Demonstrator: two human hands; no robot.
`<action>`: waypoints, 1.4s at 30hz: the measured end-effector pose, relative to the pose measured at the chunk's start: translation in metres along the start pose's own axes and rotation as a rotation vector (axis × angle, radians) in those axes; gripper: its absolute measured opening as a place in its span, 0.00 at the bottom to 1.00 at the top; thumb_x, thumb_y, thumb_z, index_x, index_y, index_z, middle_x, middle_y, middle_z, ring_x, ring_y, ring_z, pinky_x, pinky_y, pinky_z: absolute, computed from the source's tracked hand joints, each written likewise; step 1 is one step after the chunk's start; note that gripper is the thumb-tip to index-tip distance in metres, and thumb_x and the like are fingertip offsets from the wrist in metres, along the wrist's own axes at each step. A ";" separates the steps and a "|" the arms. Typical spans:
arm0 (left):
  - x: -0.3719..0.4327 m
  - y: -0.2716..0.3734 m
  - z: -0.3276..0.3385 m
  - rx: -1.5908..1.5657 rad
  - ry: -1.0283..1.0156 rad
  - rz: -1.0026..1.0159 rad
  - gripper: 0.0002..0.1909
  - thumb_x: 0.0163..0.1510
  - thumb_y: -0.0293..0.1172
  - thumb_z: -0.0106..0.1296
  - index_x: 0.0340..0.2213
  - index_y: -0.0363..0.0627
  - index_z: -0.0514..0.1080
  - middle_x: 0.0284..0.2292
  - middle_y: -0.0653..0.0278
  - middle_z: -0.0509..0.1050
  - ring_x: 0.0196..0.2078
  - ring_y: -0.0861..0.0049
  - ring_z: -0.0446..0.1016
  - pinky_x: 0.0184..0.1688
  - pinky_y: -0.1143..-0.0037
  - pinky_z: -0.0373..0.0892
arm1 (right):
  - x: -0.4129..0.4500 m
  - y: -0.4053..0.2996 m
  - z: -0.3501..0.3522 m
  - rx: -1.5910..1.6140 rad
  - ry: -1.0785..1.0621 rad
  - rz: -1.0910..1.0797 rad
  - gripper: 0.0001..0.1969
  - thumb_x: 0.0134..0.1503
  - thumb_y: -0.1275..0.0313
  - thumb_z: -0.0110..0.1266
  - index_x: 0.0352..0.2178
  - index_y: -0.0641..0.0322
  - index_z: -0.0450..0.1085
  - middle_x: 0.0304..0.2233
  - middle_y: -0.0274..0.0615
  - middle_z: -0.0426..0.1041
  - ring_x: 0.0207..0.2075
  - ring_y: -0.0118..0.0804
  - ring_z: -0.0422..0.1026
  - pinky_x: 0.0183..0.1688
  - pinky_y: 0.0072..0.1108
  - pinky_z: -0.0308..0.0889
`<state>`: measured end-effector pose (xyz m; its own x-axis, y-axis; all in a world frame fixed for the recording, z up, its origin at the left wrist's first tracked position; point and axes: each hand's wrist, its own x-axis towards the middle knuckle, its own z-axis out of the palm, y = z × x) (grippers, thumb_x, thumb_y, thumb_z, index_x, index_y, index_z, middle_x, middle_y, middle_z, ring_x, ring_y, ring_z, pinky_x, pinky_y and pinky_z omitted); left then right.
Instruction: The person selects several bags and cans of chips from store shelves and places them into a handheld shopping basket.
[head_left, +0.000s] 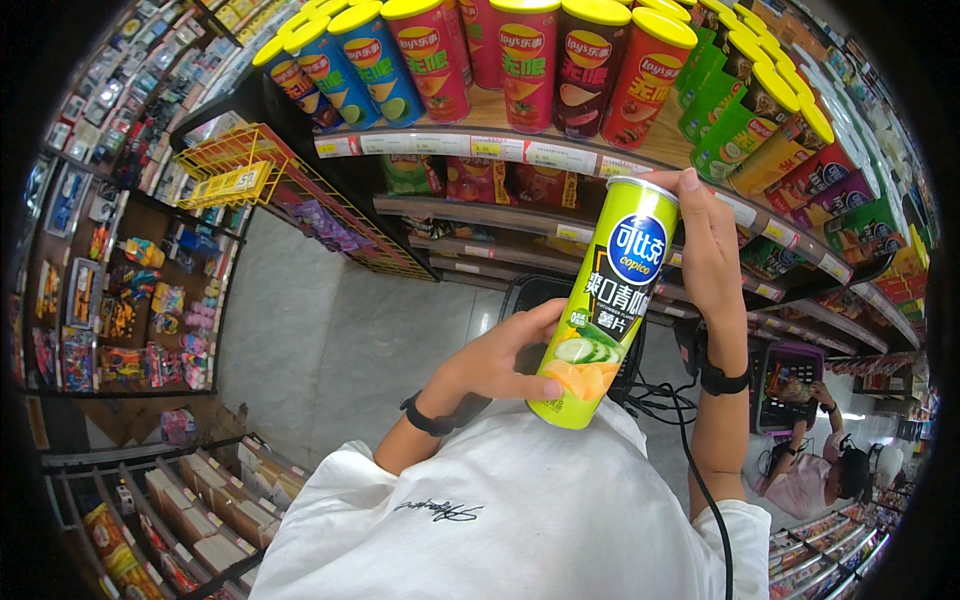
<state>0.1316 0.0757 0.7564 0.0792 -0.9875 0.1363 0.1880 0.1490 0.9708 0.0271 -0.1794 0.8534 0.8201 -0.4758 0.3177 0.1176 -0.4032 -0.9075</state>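
A tall green Copico potato chip canister (600, 315) with a silver rim is tilted in front of my chest, its cucumber picture facing up. My left hand (510, 352) grips its lower part, the thumb across the front near the base. Around the upper right side and rim are the fingers of my right hand (705, 232). Straight ahead, a wooden shelf (486, 112) carries Lay's canisters (439, 67) with yellow lids, in blue, pink, maroon and red. Behind the held canister is a black plastic basket (525, 289), mostly hidden.
A yellow wire rack (225, 176) juts out at the left end of the shelf. Black cables (694, 442) hang by my right forearm. At right, another person (806, 480) reaches into a purple-rimmed basket (759, 390). Grey tiled floor (300, 337) runs along the left.
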 end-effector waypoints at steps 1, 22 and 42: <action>-0.001 -0.001 0.000 0.000 0.000 -0.001 0.54 0.54 0.48 0.74 0.71 0.35 0.57 0.61 0.55 0.74 0.64 0.69 0.73 0.69 0.67 0.65 | 0.000 -0.002 0.000 0.014 -0.019 -0.006 0.29 0.81 0.58 0.36 0.46 0.74 0.79 0.39 0.42 0.77 0.41 0.28 0.75 0.47 0.21 0.68; 0.008 -0.003 -0.004 0.505 0.436 0.119 0.43 0.58 0.30 0.68 0.70 0.38 0.61 0.68 0.50 0.69 0.67 0.60 0.73 0.70 0.63 0.66 | 0.024 -0.032 -0.043 -0.715 0.242 -0.544 0.29 0.56 0.72 0.73 0.60 0.56 0.78 0.65 0.52 0.75 0.64 0.49 0.76 0.65 0.35 0.70; -0.029 -0.010 -0.018 0.540 0.482 0.074 0.32 0.60 0.30 0.66 0.64 0.37 0.70 0.62 0.53 0.74 0.62 0.63 0.76 0.66 0.66 0.71 | 0.095 0.007 -0.064 -1.368 0.483 -0.582 0.25 0.65 0.57 0.67 0.62 0.45 0.77 0.64 0.36 0.77 0.71 0.50 0.63 0.70 0.41 0.54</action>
<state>0.1454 0.1034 0.7395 0.5191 -0.8248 0.2242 -0.3345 0.0453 0.9413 0.0697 -0.2773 0.8945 0.5625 -0.0958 0.8212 -0.4565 -0.8642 0.2118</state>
